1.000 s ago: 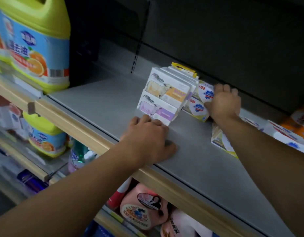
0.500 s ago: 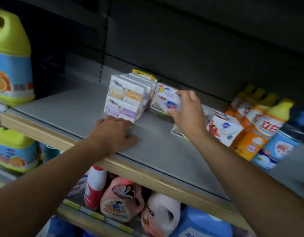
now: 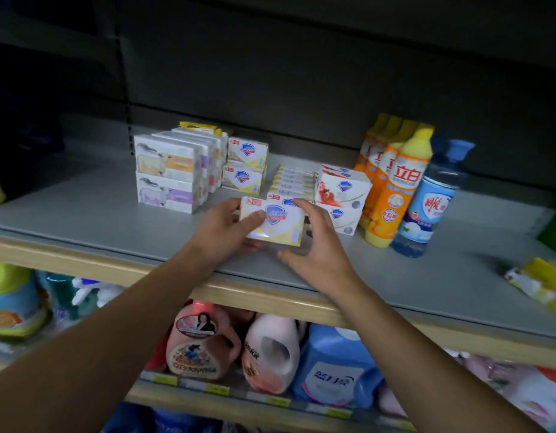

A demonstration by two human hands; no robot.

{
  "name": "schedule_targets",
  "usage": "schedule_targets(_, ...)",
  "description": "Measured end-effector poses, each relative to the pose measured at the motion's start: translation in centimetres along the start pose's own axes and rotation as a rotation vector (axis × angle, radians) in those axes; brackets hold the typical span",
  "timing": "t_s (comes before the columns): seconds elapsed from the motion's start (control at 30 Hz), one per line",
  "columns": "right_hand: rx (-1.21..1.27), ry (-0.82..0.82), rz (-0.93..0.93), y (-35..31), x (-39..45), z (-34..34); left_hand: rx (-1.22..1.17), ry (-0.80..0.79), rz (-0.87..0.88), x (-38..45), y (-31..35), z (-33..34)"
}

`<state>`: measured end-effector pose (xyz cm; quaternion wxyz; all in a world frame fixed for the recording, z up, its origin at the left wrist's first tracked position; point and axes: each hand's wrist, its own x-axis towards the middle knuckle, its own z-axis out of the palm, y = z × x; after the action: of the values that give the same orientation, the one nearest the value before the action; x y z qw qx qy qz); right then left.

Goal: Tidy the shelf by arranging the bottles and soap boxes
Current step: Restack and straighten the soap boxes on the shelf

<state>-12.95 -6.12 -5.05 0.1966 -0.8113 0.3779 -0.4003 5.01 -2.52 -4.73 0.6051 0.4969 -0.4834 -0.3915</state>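
A white and yellow soap box [image 3: 278, 223] with a blue shield logo is held just above the grey shelf [image 3: 83, 214]. My left hand [image 3: 223, 232] grips its left end, thumb on top. My right hand [image 3: 314, 245] curls round its right end. Behind it lies a flat row of the same boxes [image 3: 292, 181]. Two more shield boxes [image 3: 245, 168] are stacked upright at the back. White sheep soap boxes [image 3: 169, 176] stand in a stack on the left. Red-printed soap boxes [image 3: 342, 195] sit on the right, beside orange bottles [image 3: 392, 189] and a blue bottle [image 3: 429, 201].
The shelf has a wooden front edge [image 3: 270, 295]. Yellow packets [image 3: 542, 285] lie at the far right. Below hang pink detergent jugs [image 3: 205, 345] and a blue jug [image 3: 329, 367]. A yellow-capped jug [image 3: 11, 304] stands lower left.
My left hand left the shelf front and took hold of a shield soap box. My right hand came forward with that box. The view swung right, bringing the bottles into sight.
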Motion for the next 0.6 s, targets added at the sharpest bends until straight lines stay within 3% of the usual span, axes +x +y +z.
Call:
schedule_targets(0.17,0.222,-0.021,0.072,1.5,0.1,-0.2,-0.081,-0.021,-0.08,0.4,0.1,0.3)
schedule_targets(0.33,0.438,0.025,0.278,2.0,-0.1,-0.6,-0.112,-0.071,-0.058,0.0,0.0,-0.3)
schedule_targets(0.6,0.51,0.104,0.44,1.3,0.4,-1.0,0.291,0.017,-0.039,-0.1,0.0,0.4)
